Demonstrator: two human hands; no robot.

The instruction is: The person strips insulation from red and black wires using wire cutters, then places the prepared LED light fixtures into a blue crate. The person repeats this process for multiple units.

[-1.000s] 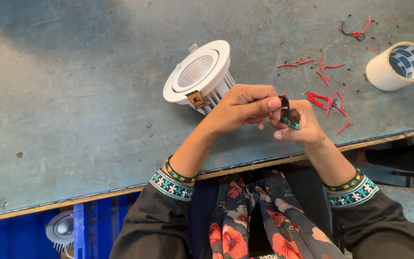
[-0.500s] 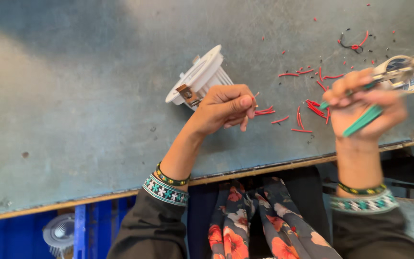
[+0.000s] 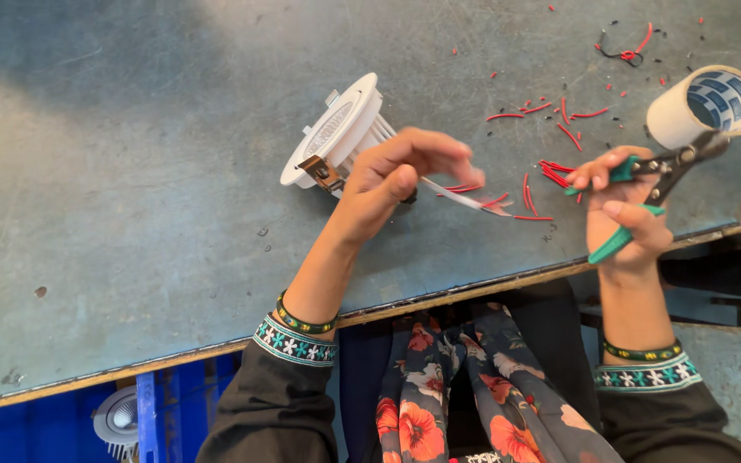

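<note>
Left hand point(image 3: 392, 180): clenched on wires point(image 3: 465, 195) trailing from white recessed downlight point(image 3: 336, 133), fixture tipped on its side on grey workbench point(image 3: 130, 171), leads pulled out toward cutter, probably for reach. Right hand point(image 3: 623, 214): wrapped round green-handled pliers point(image 3: 653, 176), jaws pointing toward tape roll point(image 3: 703, 105) standing just beyond. Red wire offcuts point(image 3: 551, 171) scattered between hands. Blue crate point(image 3: 190, 403) below bench edge: one more downlight point(image 3: 117, 420) visible inside, remainder hidden.

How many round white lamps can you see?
2. One white lamp lies tilted on the grey table, beside the left hand. Another white lamp sits low down in the blue crate, partly cut off. More may be hidden.
</note>
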